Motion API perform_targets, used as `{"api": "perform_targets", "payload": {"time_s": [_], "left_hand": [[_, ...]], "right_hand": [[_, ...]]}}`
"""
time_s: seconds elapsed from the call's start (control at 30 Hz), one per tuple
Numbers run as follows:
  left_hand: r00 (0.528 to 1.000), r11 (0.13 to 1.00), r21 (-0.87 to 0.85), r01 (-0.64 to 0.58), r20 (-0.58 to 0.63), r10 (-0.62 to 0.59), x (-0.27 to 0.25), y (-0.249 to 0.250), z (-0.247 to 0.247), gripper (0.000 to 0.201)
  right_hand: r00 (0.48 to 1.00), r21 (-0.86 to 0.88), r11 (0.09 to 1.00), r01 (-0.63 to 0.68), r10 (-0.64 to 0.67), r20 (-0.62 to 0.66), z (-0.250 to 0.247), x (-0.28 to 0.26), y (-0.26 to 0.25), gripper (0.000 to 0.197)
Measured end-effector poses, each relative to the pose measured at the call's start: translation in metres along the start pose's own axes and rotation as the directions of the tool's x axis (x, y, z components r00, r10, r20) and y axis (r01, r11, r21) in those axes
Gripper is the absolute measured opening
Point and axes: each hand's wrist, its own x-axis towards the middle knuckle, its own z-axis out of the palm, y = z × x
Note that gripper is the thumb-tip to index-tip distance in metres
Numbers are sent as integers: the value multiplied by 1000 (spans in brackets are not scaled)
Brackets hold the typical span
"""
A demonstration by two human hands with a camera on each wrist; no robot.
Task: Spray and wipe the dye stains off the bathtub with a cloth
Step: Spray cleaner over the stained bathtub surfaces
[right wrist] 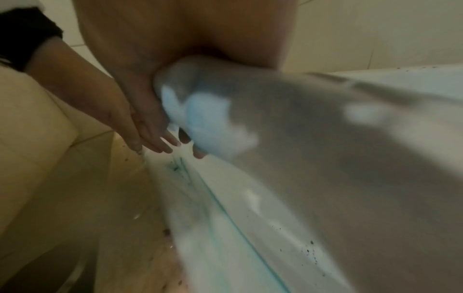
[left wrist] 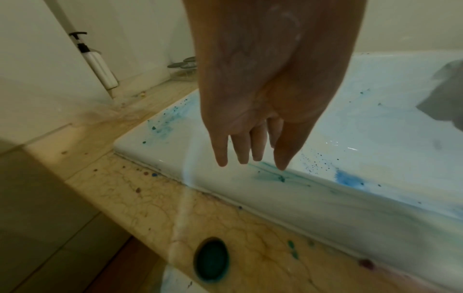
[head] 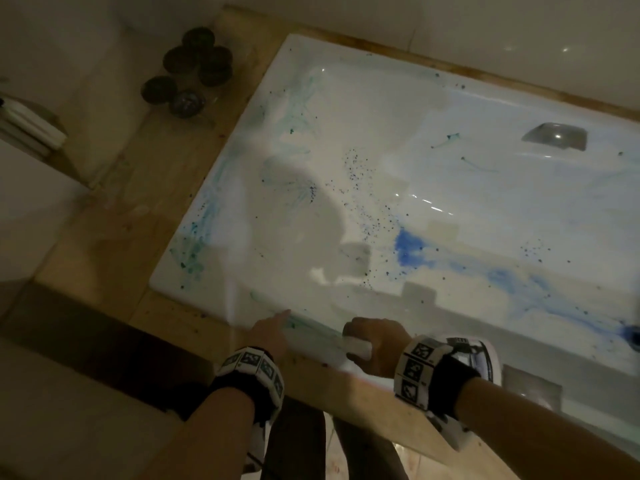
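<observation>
The white bathtub (head: 346,109) carries blue and teal dye smears and dark specks; a strong blue patch (head: 408,245) lies on its floor. A teal streak (head: 298,322) runs along the near rim. My left hand (head: 277,320) hovers just above that rim with straight fingers (left wrist: 221,158), holding nothing, beside the teal streak (left wrist: 275,176). A little to the right, my right hand (head: 363,341) grips a bunched white cloth (head: 358,348) pressed on the rim. The right wrist view shows the cloth (right wrist: 208,123) in my curled fingers, just short of the teal streak (right wrist: 177,166). No spray bottle is in view.
A tan stone ledge (head: 104,216) spotted with dye surrounds the tub. Several dark round objects (head: 194,67) sit at its far left corner. A round teal object (left wrist: 211,257) lies on the near ledge. A white pump bottle (left wrist: 97,65) stands by the wall. A chrome fitting (head: 554,136) is on the far tub wall.
</observation>
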Motion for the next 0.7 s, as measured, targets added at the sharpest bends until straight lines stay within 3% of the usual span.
{"api": "perform_targets", "payload": {"time_s": [0.1, 0.33, 0.5, 0.6, 0.7], "left_hand": [[1000, 1000, -14, 6, -9, -6, -13, 9, 11, 57], [999, 998, -41, -45, 4, 45, -32, 43, 39, 53], [992, 992, 29, -124, -18, 125, -47, 65, 55, 43], [986, 987, 18, -162, -44, 163, -51, 72, 67, 40], [982, 983, 14, -185, -36, 185, -57, 75, 84, 41]], "right_hand": [[1000, -17, 1000, -3, 3, -19, 16, -21, 9, 27], [966, 148, 973, -178, 201, -163, 43, -69, 45, 25], [967, 95, 975, -203, 215, -135, 69, -99, 54, 21], [912, 201, 926, -319, 357, -201, 82, -113, 62, 23], [853, 328, 857, -396, 476, -215, 99, -124, 77, 40]]}}
